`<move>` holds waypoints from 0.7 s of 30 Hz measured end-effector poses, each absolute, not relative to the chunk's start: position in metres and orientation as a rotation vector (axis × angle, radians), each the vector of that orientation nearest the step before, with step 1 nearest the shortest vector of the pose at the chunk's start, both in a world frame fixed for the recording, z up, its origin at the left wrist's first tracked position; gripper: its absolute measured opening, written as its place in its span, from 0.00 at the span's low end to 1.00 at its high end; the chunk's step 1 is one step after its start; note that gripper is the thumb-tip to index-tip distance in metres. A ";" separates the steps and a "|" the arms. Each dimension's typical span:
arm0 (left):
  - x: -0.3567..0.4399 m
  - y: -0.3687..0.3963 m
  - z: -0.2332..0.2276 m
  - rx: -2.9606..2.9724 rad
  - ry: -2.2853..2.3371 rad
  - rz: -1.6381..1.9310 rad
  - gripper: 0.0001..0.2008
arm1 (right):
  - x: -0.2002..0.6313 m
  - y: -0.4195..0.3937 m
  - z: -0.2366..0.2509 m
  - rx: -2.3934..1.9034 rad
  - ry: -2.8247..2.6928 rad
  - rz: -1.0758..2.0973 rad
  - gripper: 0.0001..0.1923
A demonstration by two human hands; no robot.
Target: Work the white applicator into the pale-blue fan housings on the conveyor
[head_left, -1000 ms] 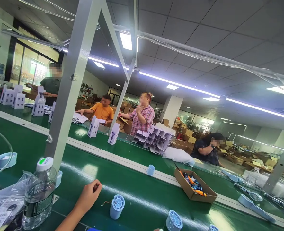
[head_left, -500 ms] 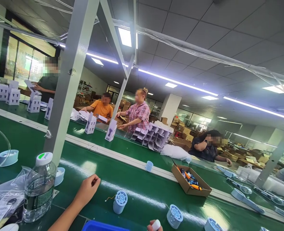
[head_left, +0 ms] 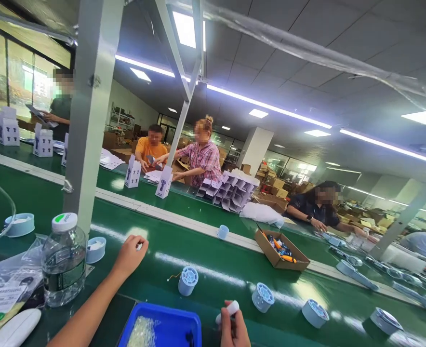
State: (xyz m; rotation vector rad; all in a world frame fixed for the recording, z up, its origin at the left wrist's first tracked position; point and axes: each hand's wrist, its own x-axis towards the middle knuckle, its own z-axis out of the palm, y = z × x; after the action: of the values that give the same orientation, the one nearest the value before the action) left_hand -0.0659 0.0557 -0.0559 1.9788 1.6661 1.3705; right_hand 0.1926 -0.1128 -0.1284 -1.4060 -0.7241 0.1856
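My left hand (head_left: 130, 255) hovers above the green belt with its fingers curled together. A bit of something small and white shows between them, too little to name. At the bottom, my right hand (head_left: 234, 328) pinches a short white cylinder (head_left: 226, 311) between thumb and fingers. Left of that hand is a blue tray (head_left: 197, 322) with many small clear pieces and something dark inside. Beyond the tray stands a light-blue round housing (head_left: 188, 281) with a thin wire. Another light-blue housing (head_left: 262, 298) stands to the right of it.
A water bottle (head_left: 64, 262) stands at left beside plastic bags (head_left: 8, 289). A grey post (head_left: 90, 106) rises behind it. A cardboard box (head_left: 281, 253) of tools sits farther back. More housings (head_left: 315, 313) line the belt. Co-workers sit or stand across the line among white cartons (head_left: 164, 182).
My right hand has come farther into view with the white cylinder. My left hand has risen slightly. The view has tipped down, showing more of the blue tray.
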 end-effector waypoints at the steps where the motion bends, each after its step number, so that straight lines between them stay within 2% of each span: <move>1: -0.067 0.057 -0.051 1.986 1.677 1.337 0.11 | 0.193 -0.116 -0.125 -1.403 -0.742 0.201 0.24; 8: -0.083 0.062 -0.028 2.040 2.070 0.902 0.12 | 0.208 -0.127 -0.114 -1.530 -0.865 0.414 0.28; 13: -0.092 0.056 -0.028 1.892 2.319 0.720 0.18 | 0.207 -0.128 -0.114 -1.605 -0.860 0.447 0.32; 21: -0.100 0.052 -0.037 1.802 2.500 0.458 0.25 | 0.210 -0.128 -0.113 -1.554 -0.792 0.507 0.28</move>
State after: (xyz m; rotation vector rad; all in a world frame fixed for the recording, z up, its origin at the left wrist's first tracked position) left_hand -0.0999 0.0519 -0.0374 1.8023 2.5000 0.4576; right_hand 0.2097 -0.1284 -0.1127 -1.5538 -0.7918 0.5066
